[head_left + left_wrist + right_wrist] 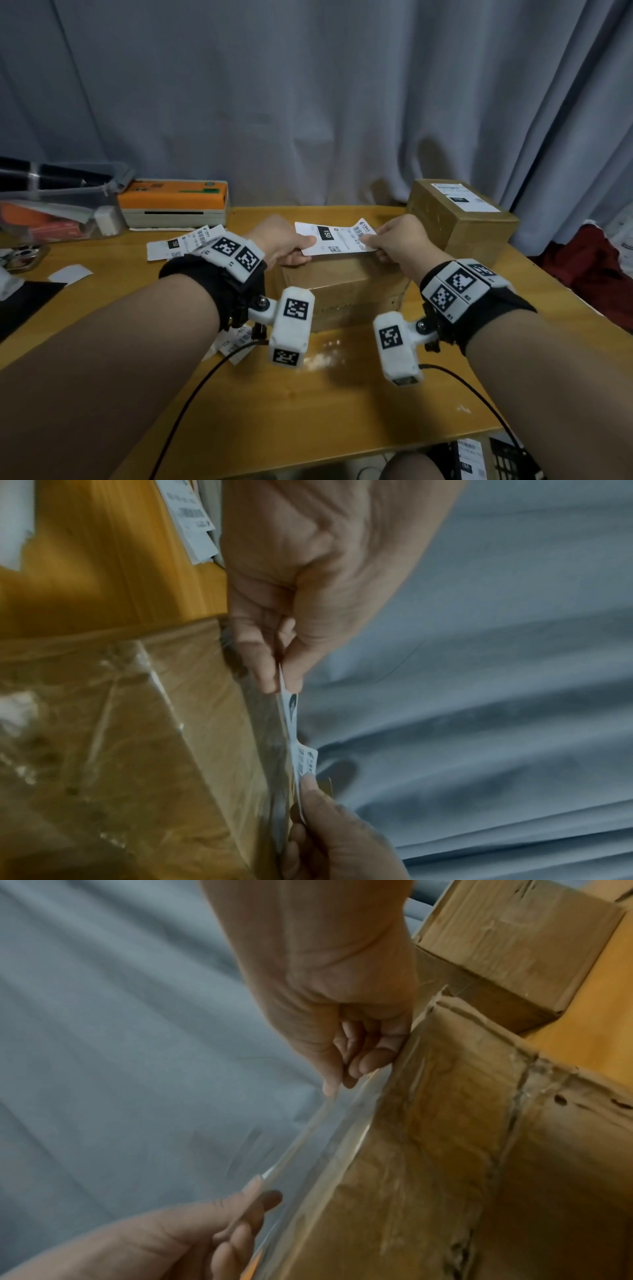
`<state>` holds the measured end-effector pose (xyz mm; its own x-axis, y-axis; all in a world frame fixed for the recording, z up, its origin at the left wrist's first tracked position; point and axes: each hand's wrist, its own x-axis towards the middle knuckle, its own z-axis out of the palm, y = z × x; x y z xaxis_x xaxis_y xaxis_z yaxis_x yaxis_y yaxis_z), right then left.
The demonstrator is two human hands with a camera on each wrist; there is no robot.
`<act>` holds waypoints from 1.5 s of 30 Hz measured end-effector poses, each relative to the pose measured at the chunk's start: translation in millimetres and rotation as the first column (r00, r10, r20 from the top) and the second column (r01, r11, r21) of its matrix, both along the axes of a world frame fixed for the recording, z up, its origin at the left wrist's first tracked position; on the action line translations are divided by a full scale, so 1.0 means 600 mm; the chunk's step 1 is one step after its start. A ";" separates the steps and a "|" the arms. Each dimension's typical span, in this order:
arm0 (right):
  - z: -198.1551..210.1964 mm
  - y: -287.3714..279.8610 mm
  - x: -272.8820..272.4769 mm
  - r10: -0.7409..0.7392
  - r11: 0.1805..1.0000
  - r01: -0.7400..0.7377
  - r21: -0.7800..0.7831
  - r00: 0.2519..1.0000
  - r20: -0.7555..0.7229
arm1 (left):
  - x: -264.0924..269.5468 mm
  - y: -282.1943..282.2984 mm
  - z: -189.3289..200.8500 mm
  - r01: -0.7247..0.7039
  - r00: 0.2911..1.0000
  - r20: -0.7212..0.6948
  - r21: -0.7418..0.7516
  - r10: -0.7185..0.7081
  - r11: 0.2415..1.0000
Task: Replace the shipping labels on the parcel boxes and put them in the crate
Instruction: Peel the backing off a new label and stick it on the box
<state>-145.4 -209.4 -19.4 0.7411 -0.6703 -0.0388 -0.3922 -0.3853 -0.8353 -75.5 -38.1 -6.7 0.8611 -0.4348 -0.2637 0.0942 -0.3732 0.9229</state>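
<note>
A white shipping label (337, 236) is stretched flat just above the top of a taped cardboard box (346, 291) in the middle of the table. My left hand (291, 245) pinches its left end between thumb and fingers. My right hand (387, 240) pinches its right end. In the left wrist view the label (293, 723) shows edge-on along the box (137, 737), with my left hand (284, 669) above and my right hand (322, 818) below. The right wrist view shows my right hand (346, 1069) pinching the label's edge (308, 1131) beside the box (445, 1150).
A second cardboard box (462, 219) with a label on top stands at the back right. An orange and white label printer (173, 202) sits at the back left, with loose labels (178, 241) before it and a clear bin (58, 205) beside. A black crate (507, 459) lies below the table's front edge.
</note>
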 end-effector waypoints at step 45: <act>-0.034 0.010 -0.021 0.337 0.585 -0.678 -0.446 0.703 -0.627 | 0.009 -0.018 -0.014 0.070 0.954 0.245 0.376 -0.172 0.924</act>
